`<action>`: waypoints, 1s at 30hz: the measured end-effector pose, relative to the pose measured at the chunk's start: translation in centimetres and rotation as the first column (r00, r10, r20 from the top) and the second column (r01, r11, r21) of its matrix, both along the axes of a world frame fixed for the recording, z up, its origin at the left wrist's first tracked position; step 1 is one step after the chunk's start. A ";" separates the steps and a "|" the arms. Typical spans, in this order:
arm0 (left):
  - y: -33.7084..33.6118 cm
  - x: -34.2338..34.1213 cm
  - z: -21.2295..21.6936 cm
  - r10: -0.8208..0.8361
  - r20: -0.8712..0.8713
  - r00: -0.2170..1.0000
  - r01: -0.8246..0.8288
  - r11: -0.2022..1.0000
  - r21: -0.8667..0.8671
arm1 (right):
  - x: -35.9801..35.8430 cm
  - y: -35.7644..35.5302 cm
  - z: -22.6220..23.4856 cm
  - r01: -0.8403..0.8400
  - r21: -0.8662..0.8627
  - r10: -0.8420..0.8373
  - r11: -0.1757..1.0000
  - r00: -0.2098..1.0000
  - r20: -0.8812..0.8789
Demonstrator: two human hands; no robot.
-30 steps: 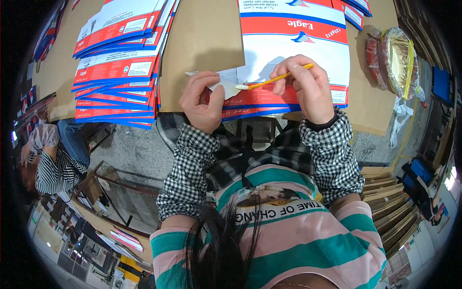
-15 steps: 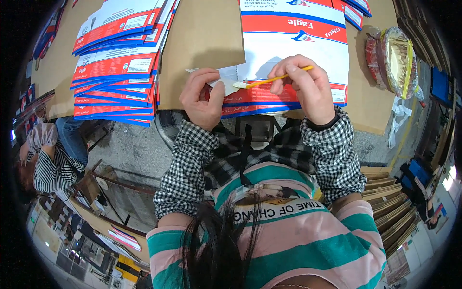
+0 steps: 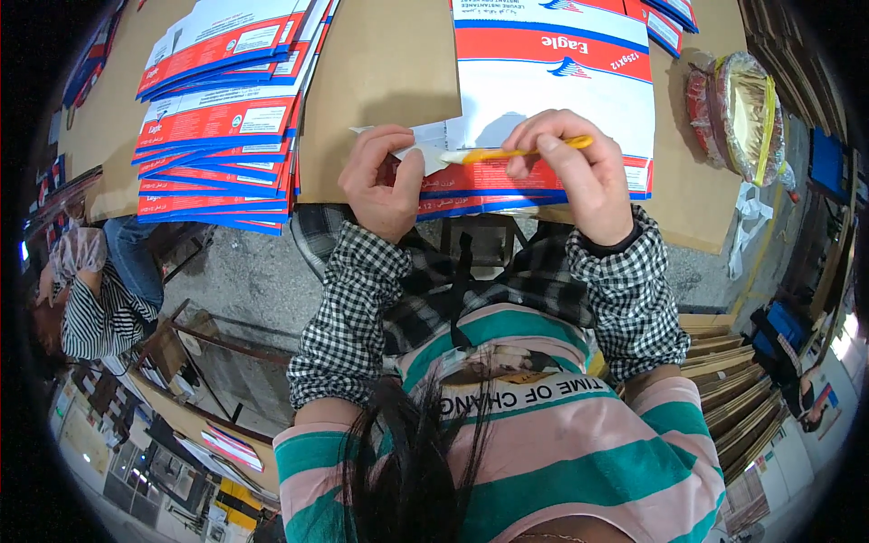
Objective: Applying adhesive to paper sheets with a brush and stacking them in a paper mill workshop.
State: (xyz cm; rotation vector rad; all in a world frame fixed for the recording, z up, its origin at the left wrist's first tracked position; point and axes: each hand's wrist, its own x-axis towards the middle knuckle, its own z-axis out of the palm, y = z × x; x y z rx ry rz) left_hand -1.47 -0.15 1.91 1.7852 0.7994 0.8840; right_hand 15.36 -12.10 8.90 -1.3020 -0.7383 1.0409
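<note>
A flat printed carton sheet (image 3: pixel 557 100) in white, red and blue lies before me on the table, more sheets under its near edge. My left hand (image 3: pixel 384 188) is closed with thumb and fingers pinching a small white flap (image 3: pixel 422 161) at the sheet's left side. In my right hand (image 3: pixel 584 176) is a thin yellow-handled brush (image 3: pixel 493 155), held almost level between thumb and fingers. Its pale bristles point left and meet or nearly meet the flap; contact is hard to tell.
Stacked folded cartons (image 3: pixel 217 122) stand at the left of the brown cardboard table cover (image 3: pixel 380 72). A plastic-wrapped tub (image 3: pixel 744 118) of pale paste sits at the right edge. Another person (image 3: pixel 100 299) sits at far left. Brown cardboard sheets (image 3: pixel 733 380) are stacked at right.
The brush's handle end has dropped, so it lies more level, and my right fingers have shifted around it. My left hand keeps its pinch on the flap.
</note>
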 end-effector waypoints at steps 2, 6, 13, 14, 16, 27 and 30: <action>0.1 0.0 -0.1 0.002 0.004 1.000 -0.002 1.000 0.001 | 0.4 -0.5 -0.2 -0.022 -0.002 0.022 1.000 1.000 0.004; 0.0 0.0 0.0 0.009 0.014 1.000 -0.009 1.000 0.000 | 0.0 0.0 0.2 0.031 0.017 -0.031 0.999 0.999 -0.012; 0.0 -0.1 -0.2 0.008 0.033 0.999 -0.009 1.000 0.009 | 0.3 -0.2 0.3 -0.048 -0.004 0.048 0.999 0.999 0.017; -0.1 -0.1 -0.2 0.007 0.033 0.999 -0.007 1.000 0.007 | 0.0 0.0 0.6 -0.005 0.006 0.005 1.000 1.000 0.002; -0.1 0.0 -0.2 0.009 0.039 0.999 -0.009 1.000 -0.007 | -0.3 0.1 0.5 0.014 0.002 -0.014 1.000 1.000 0.020; 0.0 -0.1 -0.2 -0.002 0.004 1.000 0.002 1.000 -0.023 | 0.2 -0.3 0.3 -0.080 -0.025 0.081 0.996 0.995 0.053; 0.0 -0.1 -0.1 0.008 0.015 1.000 -0.008 1.000 0.009 | 0.0 -0.1 0.7 0.000 0.003 0.000 1.000 1.000 0.017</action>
